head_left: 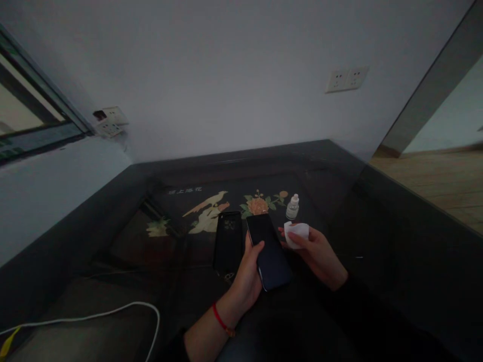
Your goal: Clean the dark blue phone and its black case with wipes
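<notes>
My left hand is closed around the lower edge of a dark smartphone, screen up, held just above the table. My right hand is to the phone's right, fingers pinched on a small white wipe. A black phone case lies flat on the table immediately left of the phone. A small clear dropper bottle with a white cap stands upright just beyond the wipe. A red cord circles my left wrist.
The dark glossy table carries a painted bird-and-flower design. A white cable loops at the near left. Wall sockets sit on the back wall and another pair at left. Wooden floor shows at right.
</notes>
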Demonstrator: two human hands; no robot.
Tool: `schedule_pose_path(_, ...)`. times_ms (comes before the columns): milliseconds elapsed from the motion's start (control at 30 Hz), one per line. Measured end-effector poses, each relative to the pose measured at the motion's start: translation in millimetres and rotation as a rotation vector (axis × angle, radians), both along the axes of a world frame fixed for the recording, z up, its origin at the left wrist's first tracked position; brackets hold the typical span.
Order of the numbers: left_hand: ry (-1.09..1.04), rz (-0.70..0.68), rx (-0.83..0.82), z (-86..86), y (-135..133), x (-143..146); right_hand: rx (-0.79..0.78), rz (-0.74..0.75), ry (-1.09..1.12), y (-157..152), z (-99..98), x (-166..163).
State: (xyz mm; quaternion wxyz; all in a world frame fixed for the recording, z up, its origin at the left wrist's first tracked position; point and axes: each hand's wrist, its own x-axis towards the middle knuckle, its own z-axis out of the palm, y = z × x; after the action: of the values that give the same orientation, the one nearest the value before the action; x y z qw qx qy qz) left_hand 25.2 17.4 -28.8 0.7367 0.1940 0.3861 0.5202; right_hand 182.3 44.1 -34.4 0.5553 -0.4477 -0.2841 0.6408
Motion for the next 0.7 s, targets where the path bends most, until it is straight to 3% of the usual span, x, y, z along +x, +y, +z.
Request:
schedule_pose_path(233, -0.006, -0.032, -0.048, 2.1, 5.4, -14.7, 0.014, 0.116, 0.007, -1.1, 0.6, 1.4)
schedule_pose_path(467, -0.104, -0.131, -0.045, 0.9, 2.8, -16.7, 0.042, 0.017, -0.06, 0.0, 2.2, 5.3)
schedule_pose_path(700, -0.276, -0.201, -0.008, -1.3, 4.8, -22.1, 0.162, 0.038, -0.261, 0.4, -5.3, 13.1)
